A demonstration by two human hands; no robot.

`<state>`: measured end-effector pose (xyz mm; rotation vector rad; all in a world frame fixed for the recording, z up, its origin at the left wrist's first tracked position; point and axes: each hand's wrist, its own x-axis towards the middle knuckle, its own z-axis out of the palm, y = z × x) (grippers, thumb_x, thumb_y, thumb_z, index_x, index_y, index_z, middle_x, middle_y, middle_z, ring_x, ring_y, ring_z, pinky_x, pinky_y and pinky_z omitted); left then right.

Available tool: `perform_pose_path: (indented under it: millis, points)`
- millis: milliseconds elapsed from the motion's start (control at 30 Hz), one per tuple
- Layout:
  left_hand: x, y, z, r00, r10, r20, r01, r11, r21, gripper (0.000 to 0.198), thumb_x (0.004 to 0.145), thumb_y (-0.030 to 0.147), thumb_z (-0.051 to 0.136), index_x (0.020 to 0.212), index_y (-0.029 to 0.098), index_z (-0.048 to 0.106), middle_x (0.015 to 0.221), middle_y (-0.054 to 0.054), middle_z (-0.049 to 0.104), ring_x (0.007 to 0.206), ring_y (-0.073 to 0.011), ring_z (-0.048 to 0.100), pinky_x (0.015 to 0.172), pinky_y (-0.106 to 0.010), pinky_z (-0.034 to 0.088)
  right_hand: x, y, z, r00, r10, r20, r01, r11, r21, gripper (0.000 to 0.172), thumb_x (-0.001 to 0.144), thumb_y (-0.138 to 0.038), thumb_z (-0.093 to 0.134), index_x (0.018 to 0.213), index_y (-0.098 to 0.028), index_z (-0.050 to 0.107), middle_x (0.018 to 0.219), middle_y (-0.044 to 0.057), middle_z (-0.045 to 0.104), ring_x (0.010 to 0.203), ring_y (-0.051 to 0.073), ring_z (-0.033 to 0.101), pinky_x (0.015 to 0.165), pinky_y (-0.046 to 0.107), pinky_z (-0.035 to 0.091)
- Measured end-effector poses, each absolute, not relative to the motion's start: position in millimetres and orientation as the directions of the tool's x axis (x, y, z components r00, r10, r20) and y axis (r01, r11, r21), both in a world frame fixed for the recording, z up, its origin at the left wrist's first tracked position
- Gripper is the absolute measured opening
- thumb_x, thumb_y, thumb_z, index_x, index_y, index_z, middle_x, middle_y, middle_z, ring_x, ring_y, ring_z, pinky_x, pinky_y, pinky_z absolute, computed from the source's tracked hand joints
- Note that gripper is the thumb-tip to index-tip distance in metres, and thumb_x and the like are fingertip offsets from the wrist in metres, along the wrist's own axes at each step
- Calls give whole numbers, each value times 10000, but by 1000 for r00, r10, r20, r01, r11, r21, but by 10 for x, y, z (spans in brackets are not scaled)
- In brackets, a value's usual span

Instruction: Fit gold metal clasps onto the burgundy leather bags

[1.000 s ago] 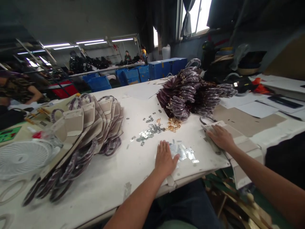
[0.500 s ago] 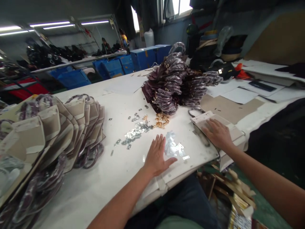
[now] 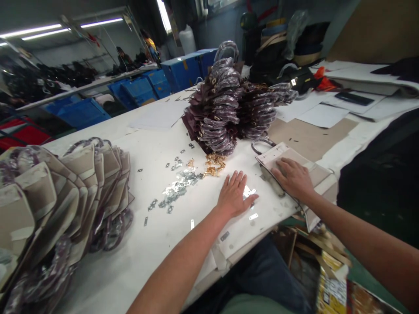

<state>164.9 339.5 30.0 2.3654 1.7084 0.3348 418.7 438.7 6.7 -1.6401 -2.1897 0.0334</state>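
My left hand lies flat with spread fingers over a small heap of flat metal plates, covering most of them. One loose metal plate lies just below that hand. My right hand rests, fingers stretched, on a beige bag panel with a dark plastic-wrapped handle at its far edge. Left of my left hand are a pile of small silvery metal pieces and a cluster of gold-coloured fasteners.
A large pile of dark plastic-wrapped bag handles stands at the table's middle back. Fanned beige bag panels crowd the left side. White sheets and a dark flat object lie at right. Blue boxes stand behind the table.
My left hand has moved right, from beside the metal plates to on top of them. My right hand stays on the bag panel. The view has shifted slightly.
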Motion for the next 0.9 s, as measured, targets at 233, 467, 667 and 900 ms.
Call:
perform_pose_path:
  millis: [233,467,667,900]
  points:
    - [1103,2739,487,515,857,-21,807,-477,348,1327,688,926,588,1660,196,54,1742,-142,143,1621,-328,97,1331,-541,109,4180,4395,105,-227,929,293,917,305,-256,559,1022,-602,363,1377,-255,620,1509,108,559,1396,339,483,1079,539,429]
    - [664,2718,356,461,880,-115,859,-410,307,1407,616,928,651,1663,219,35,1745,-136,138,1620,-338,106,1331,-531,56,4193,4398,90,-225,934,276,921,296,-251,580,1025,-617,350,1376,-249,627,1511,118,554,1389,358,486,1088,547,415]
    - [1306,3334,230,233,972,-24,927,-214,308,1185,769,886,556,1634,154,209,1736,-150,180,1621,-339,103,1324,-569,85,4172,4381,115,-217,936,278,926,288,-246,563,1027,-609,350,1365,-253,626,1507,107,560,1384,346,494,1082,543,428]
    - [1622,3083,223,349,933,84,861,-355,365,1231,727,938,521,1628,158,212,1728,-155,214,1618,-340,124,1324,-596,103,4162,4350,131,-221,934,279,926,291,-240,546,1024,-588,372,1368,-245,622,1511,111,558,1383,344,493,1086,541,434]
